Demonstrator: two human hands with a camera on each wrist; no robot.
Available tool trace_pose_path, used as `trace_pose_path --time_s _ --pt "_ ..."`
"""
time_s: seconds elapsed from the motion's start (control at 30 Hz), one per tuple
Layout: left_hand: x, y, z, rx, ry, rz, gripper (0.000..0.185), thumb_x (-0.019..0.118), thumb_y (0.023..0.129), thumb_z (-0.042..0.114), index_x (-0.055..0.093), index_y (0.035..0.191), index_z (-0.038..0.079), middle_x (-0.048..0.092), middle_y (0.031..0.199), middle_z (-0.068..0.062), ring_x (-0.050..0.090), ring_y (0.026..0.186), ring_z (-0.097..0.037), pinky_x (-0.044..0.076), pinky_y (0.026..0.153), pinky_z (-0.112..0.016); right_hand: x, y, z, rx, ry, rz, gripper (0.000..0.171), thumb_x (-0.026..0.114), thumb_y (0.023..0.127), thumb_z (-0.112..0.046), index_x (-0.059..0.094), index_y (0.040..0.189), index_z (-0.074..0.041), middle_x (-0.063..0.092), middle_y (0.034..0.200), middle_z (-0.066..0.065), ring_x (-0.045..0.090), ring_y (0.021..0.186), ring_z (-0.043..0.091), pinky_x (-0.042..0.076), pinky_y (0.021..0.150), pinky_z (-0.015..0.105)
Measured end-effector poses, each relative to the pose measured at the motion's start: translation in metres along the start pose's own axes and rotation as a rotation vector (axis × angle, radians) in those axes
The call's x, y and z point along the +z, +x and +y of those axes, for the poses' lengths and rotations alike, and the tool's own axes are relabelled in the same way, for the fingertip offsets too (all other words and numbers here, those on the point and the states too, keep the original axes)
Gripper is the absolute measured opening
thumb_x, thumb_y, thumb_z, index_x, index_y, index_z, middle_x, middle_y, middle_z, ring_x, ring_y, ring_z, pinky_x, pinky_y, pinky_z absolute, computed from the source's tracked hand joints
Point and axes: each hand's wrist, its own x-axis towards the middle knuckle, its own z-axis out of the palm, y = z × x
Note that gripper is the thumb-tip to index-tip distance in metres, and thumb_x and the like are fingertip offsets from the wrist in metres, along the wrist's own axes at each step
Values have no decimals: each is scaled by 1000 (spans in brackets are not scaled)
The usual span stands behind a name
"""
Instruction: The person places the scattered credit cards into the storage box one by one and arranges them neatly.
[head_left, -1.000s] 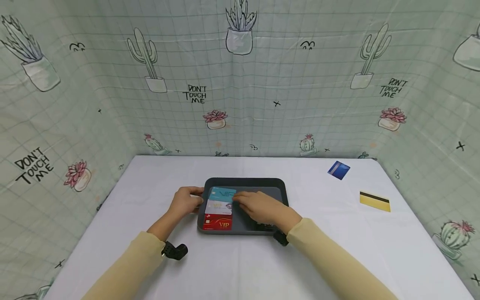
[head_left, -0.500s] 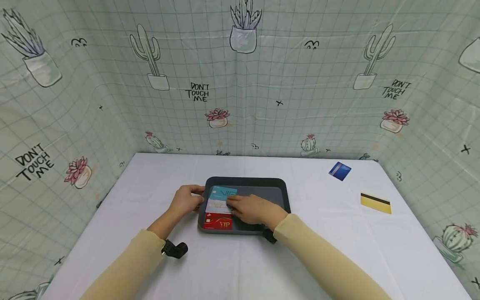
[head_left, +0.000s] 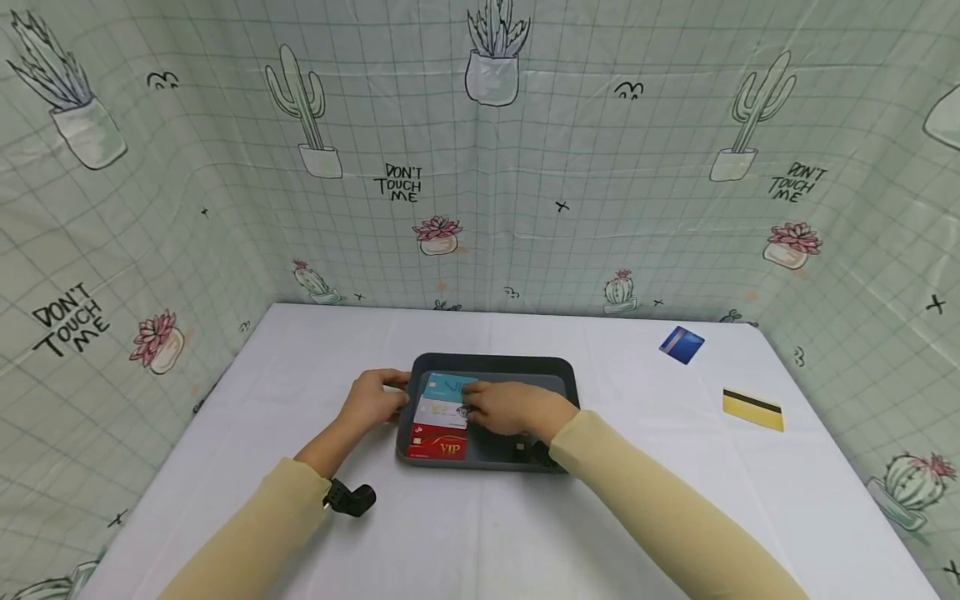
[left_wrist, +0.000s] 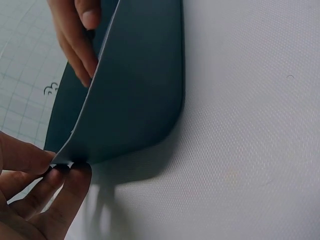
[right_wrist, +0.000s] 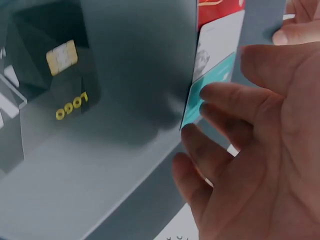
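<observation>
A dark grey tray (head_left: 558, 375) lies mid-table. Along its left side sit a teal card (head_left: 444, 385), a white card (head_left: 437, 413) and a red VIP card (head_left: 437, 447) in a column. A black card (right_wrist: 65, 85) with a gold chip lies on the tray floor (right_wrist: 135, 55) near my right wrist. My left hand (head_left: 388, 398) pinches the tray's left rim (left_wrist: 67, 161) between thumb and fingers. My right hand (head_left: 478, 405) hovers low over the tray, its loosely bent fingers (right_wrist: 215, 100) at the right edge of the teal card (right_wrist: 202, 97) and white card (right_wrist: 220, 42).
A blue card (head_left: 681, 344) and a yellow card (head_left: 753, 408) with a black stripe lie on the white tablecloth at the far right. Cactus-print curtains close in the table at the back and both sides.
My right hand slid left onto the white card, then eased back to the cards' right edge; its forearm swung left, uncovering the black card. The left hand stayed on the rim.
</observation>
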Motion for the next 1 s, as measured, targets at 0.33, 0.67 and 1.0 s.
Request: trace_pose_path --time_s 0.33,0.67,1.0 --pt "0 1 0 8 12 -2 41 62 92 -4 65 133 -5 66 128 -25 69 88 -22 65 71 -34 -3 7 6 42 -96 7 54 49 108 -42 48 156 -17 42 164 1 40 151 27 34 122 52" --pt "0 2 2 3 4 -4 40 61 93 -3 65 133 -5 66 129 -25 69 88 -22 65 72 -34 -4 15 6 34 -152 31 58 53 106 -45 48 156 -16 43 163 3 44 147 30 38 120 50" --pt "0 3 0 -13 -10 7 41 62 93 -3 65 134 -4 66 129 -25 69 90 -23 65 74 -35 -2 21 6 41 -194 49 59 55 104 -48 48 156 -22 44 160 0 45 143 29 42 117 48"
